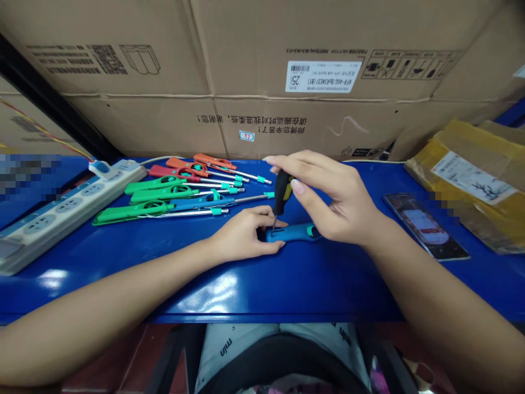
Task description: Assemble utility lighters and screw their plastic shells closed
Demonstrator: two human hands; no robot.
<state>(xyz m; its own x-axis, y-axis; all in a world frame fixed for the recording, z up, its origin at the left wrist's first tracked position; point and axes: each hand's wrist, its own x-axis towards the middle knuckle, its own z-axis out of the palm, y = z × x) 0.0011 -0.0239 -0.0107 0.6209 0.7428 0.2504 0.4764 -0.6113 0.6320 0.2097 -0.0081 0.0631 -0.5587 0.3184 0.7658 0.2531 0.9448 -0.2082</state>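
My left hand [246,235] is closed around the near end of a blue lighter body [293,232] and pins it flat on the blue table [266,284]. My right hand [328,200] pinches a small screwdriver [282,196] with a black and yellow handle. The screwdriver stands nearly upright, its tip on the blue lighter body beside my left fingers.
A pile of long-nosed lighters [180,191] in green, red, orange and blue lies behind my left hand. A white power strip [61,210] runs along the left. A phone [424,224] lies at the right beside a yellow parcel [471,180]. Cardboard boxes [262,71] wall the back.
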